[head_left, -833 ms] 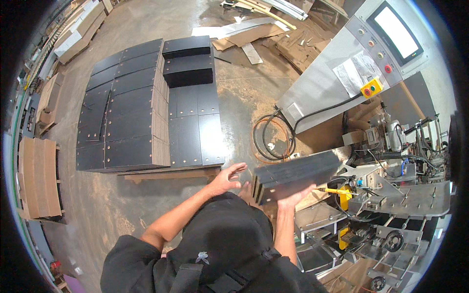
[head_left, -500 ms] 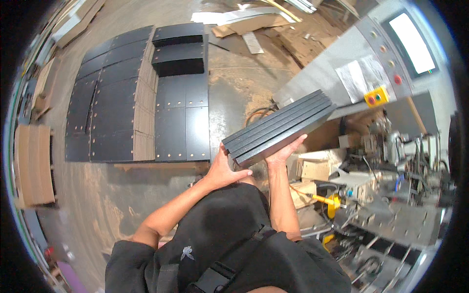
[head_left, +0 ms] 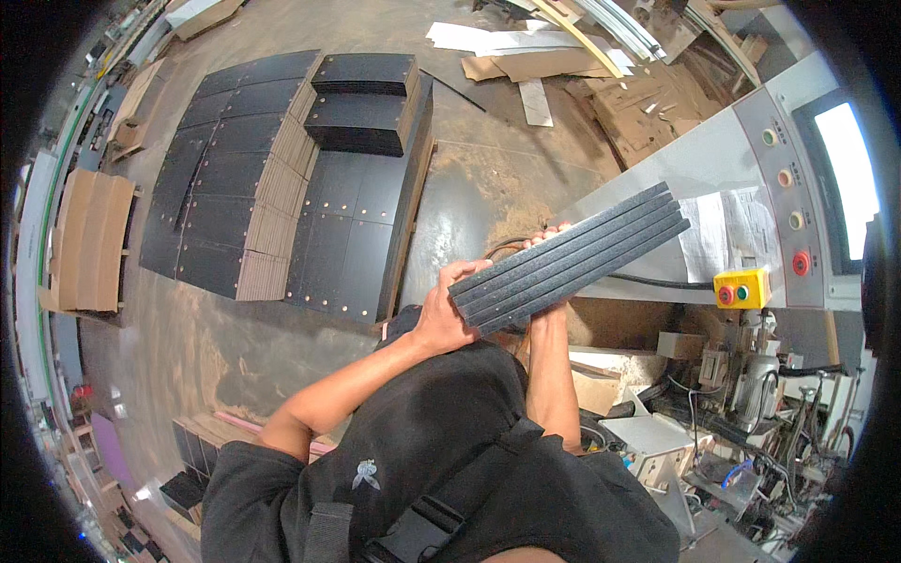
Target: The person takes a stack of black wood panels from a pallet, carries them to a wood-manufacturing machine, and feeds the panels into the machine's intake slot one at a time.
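Note:
I hold a stack of several thin black boards [head_left: 572,256] edge-on in front of my chest, tilted up to the right. My left hand [head_left: 441,314] grips the stack's lower left end. My right hand [head_left: 546,314] supports it from underneath, with fingertips showing over the top edge. On the floor to the left lies a pallet of black panels [head_left: 282,178] with brown edges, with two thicker black piles [head_left: 364,98] at its far end.
A grey machine cabinet [head_left: 713,178] with coloured buttons, a lit screen and a yellow button box [head_left: 741,288] stands at right. Machine parts and cables fill the lower right. Cardboard scraps [head_left: 582,66] litter the far floor. Brown board stacks [head_left: 84,239] stand at left.
My left hand went from open and away from the stack to gripping its end. The stack rose from beside the machine to chest height and tilted. My view swung left.

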Demonstrator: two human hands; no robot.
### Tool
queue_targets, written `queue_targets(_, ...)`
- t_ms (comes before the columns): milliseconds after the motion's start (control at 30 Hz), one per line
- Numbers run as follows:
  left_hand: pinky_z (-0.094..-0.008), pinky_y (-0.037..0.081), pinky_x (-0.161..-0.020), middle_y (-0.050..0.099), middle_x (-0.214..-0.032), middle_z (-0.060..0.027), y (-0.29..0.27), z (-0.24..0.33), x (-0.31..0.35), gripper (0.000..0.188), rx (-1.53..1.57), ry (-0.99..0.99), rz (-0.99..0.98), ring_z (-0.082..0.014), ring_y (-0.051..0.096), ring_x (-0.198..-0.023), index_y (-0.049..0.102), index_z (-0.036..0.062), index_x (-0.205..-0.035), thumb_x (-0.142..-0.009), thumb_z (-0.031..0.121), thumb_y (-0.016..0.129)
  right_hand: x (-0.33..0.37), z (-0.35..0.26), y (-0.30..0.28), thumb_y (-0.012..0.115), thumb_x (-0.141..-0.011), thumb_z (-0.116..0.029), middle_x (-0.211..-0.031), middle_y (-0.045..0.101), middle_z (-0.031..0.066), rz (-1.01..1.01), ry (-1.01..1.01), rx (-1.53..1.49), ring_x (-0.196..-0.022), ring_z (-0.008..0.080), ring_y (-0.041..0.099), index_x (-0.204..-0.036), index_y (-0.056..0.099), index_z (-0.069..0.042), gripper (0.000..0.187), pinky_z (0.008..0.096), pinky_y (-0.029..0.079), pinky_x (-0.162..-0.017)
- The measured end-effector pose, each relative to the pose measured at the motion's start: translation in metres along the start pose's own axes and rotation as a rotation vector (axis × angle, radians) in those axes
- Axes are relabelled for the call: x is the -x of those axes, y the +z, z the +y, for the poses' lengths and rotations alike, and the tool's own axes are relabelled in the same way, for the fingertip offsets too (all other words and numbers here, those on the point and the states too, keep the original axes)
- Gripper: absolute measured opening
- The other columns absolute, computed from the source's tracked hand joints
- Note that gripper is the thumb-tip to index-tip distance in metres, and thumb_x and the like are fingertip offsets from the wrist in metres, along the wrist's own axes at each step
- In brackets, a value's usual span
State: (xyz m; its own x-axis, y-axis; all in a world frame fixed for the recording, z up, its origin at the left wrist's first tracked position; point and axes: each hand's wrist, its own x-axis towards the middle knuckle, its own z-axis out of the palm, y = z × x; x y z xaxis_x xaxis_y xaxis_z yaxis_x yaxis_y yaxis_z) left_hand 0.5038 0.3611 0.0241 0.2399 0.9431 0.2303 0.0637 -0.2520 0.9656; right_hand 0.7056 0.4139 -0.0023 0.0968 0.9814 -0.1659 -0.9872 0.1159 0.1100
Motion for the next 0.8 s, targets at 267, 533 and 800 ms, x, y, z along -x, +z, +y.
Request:
queue_targets(267,-0.0438,0.041,-0.103,0.054,-0.132,-0.0178,0.021,-0.004,-0.029,0.079,-0.252,0.006,-0.09,-0.0332,0.054,-0.118,0.055,0.0029,-0.131,-0.069,0.037,0.089,-0.045,-0.043,-0.024,0.041,-0.091,-0.072,-0.106,0.066,0.008,0.031,-0.211,0.496,-0.092,0.0245,0.064,-0.122,0.059,-0.01,0.071,0.0426,0.054,-0.081)
queue_targets(533,-0.0391,0.042,-0.106,0.049,-0.137,-0.0125,0.034,-0.021,-0.078,0.099,0.095,-0.066,0.15,-0.0249,0.052,-0.125,0.04,-0.0006,-0.141,-0.063,0.029,0.094,-0.069,-0.012,0.028,0.04,-0.084,-0.085,-0.144,0.05,0.0067,0.175,-0.178,0.596,-0.127,0.0296,0.05,-0.145,0.045,-0.015,0.093,0.0477,0.037,-0.111)
queue_targets(800,-0.0333,0.048,-0.093,0.062,-0.11,-0.0079,0.002,-0.064,-0.175,0.057,0.518,-0.33,0.372,-0.0193,0.06,-0.102,0.053,0.0009,-0.121,-0.073,0.017,0.078,-0.15,0.013,0.025,0.05,-0.094,-0.067,-0.145,0.051,0.0064,0.409,-0.116,0.68,-0.129,0.0283,0.049,-0.143,0.047,-0.009,0.076,0.047,0.036,-0.111)
